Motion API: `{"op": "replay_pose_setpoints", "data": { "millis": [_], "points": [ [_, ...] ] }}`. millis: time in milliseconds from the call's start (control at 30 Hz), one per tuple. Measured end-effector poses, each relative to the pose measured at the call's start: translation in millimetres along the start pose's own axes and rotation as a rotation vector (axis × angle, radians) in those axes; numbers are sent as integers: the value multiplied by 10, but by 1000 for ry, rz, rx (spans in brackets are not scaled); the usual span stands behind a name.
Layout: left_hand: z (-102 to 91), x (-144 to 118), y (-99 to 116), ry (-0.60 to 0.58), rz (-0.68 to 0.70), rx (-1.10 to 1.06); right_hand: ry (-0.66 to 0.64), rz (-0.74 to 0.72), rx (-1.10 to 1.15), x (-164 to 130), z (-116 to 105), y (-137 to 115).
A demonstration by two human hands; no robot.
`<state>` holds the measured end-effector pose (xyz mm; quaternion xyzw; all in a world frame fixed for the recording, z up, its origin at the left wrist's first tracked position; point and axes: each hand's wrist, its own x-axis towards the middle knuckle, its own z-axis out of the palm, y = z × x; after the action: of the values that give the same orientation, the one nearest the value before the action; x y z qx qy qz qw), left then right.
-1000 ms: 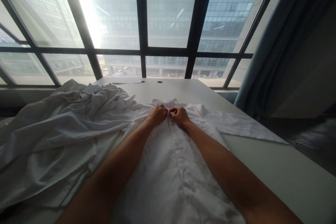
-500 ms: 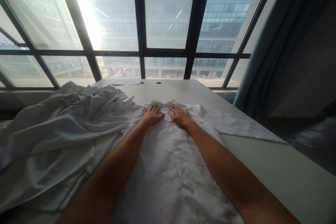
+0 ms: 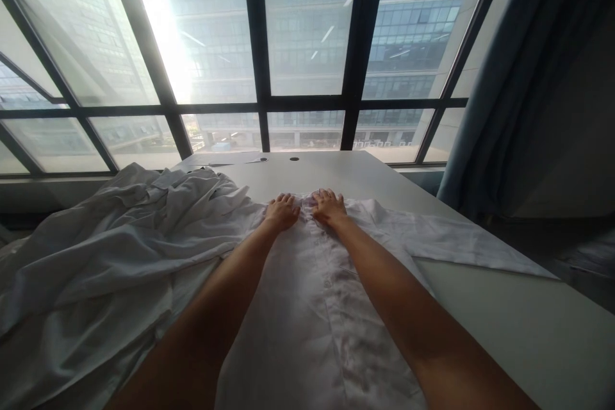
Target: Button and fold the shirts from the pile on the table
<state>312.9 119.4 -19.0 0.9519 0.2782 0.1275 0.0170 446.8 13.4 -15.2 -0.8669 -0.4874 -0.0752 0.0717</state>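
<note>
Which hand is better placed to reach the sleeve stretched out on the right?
Probably the right hand: it rests on the shirt, nearer that sleeve; the left hand is farther away.

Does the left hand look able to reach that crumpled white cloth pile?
Probably yes: the left hand rests on the white shirt, and the crumpled white cloth pile lies to its left, with no obstacle visible between.

Single head-worn camera, facing forward and down from near end of white shirt [image 3: 293,307], toward windows [image 3: 307,22].

We've got glare blazing through the window [image 3: 307,32] beyond our left hand [image 3: 282,211], deep shadow rightward, edges stretched
</note>
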Motion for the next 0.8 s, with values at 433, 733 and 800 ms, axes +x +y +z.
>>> {"op": "replay_pose_setpoints", "data": {
  "millis": [433,733,800],
  "points": [
    [77,-23,-59,183,8,0,148,-64,84,-58,60,33],
    [38,261,-252,147,-221,-159,60,104,170,29,124,213],
    [46,380,-296,107,-300,-178,12,102,165,50,147,232]
  ]
}}
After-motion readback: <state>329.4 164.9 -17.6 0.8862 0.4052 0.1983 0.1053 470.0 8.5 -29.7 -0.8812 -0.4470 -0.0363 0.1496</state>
